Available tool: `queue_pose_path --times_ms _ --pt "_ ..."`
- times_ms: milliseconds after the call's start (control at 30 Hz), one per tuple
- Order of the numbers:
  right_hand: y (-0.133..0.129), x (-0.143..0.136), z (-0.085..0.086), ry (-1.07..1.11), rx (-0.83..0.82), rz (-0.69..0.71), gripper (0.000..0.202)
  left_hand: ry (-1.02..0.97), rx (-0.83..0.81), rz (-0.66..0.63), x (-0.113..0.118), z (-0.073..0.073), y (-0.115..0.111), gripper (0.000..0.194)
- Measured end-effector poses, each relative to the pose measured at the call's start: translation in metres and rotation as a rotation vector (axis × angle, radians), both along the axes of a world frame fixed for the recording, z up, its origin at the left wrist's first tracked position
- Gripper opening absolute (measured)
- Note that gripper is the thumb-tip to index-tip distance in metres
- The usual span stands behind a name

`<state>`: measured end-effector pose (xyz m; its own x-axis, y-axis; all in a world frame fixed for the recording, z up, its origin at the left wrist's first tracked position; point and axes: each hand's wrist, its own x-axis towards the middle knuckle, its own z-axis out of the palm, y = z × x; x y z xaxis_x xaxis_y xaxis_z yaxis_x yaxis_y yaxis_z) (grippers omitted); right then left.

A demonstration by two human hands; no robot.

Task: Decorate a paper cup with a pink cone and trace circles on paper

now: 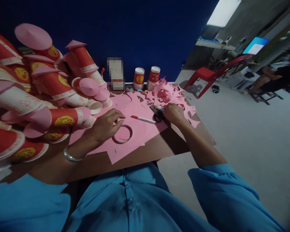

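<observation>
My left hand (108, 125) hovers over the pink paper (125, 111), fingers loosely bent and apart, nothing in them. Just below its fingertips lies a roll of tape (123, 141), flat on the paper. A white marker with a red cap (143, 119) rests between my hands. My right hand (174, 113) is closed at the right side of the table, beside black-handled scissors (156, 118). A small pale object (159, 108) shows at its fingertips; its kind is hard to make out, and the fingers partly hide it.
Red and white paper cups with pink cones (62, 85) are heaped on the left. Two cup stacks (139, 78) stand at the back. Pink paper scraps (168, 91) pile up at the back right. Beyond the table are a red chair (207, 73) and a seated person (277, 75).
</observation>
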<state>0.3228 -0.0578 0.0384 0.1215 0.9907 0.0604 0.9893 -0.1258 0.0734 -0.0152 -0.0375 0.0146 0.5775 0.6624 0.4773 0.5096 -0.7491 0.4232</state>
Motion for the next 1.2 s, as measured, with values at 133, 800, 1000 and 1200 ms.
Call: queue_pose_path --times_ms 133,800,1000,1200 --pt "0.002 -0.007 0.005 0.156 0.148 0.058 0.03 -0.029 0.017 0.007 -0.001 0.008 -0.005 0.016" --pt "0.009 -0.064 -0.017 0.19 0.039 0.481 0.035 -0.079 -0.116 0.061 0.005 -0.016 0.007 0.028" --pt "0.02 -0.077 -0.003 0.225 0.034 0.397 0.023 -0.109 -0.074 0.108 0.004 -0.011 0.003 0.026" --pt "0.036 -0.09 0.005 0.893 0.061 0.59 0.015 -0.344 -0.028 0.226 0.004 -0.011 0.007 0.051"
